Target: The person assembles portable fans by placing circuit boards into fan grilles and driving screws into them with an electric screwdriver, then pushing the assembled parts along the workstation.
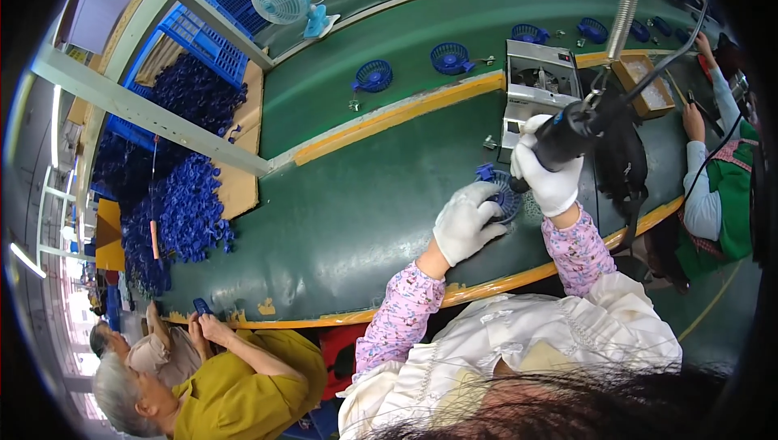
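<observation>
one blue basket (510,202) rests between the left hand (468,224), gripping its side, and the right hand (551,183), holding a black driver (565,137).

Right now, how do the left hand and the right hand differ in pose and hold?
The left hand holds the side of a blue basket, while the right hand grips a black power screwdriver.
The left hand is low beside the basket; the right hand is raised, wrapped around the tool.
Both wear white gloves, with pink flowered sleeves.
</observation>
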